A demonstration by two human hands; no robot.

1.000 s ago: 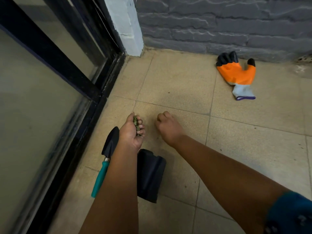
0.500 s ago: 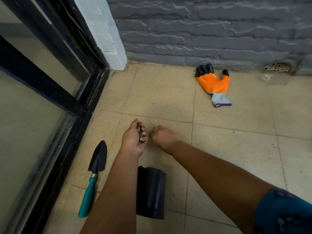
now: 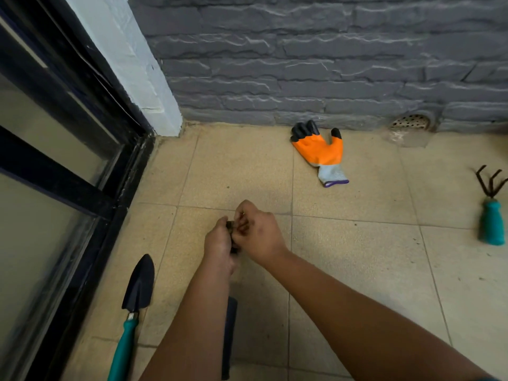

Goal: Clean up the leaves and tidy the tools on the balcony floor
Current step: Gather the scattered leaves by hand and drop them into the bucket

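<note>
My left hand (image 3: 218,242) is curled round a small clump of dark green leaves (image 3: 230,224) above the tiled floor. My right hand (image 3: 257,231) meets it from the right, fingers curled and pinching at the same leaves. A black trowel (image 3: 136,303) with a teal handle lies on the floor at the lower left, beside the door track. An orange and black work glove (image 3: 320,151) lies near the back wall. A small hand rake (image 3: 490,210) with a teal handle lies at the far right. A black object (image 3: 230,334) on the floor is mostly hidden under my left forearm.
A black-framed glass sliding door (image 3: 68,188) runs along the left. A grey brick wall (image 3: 302,64) closes the back, with a white pillar (image 3: 129,59) at the corner. A round drain grate (image 3: 411,122) sits at the wall's base.
My right hand has lifted off the floor and moved left to join my left hand at the leaves. The view has tilted up and the hand rake has come into sight.
</note>
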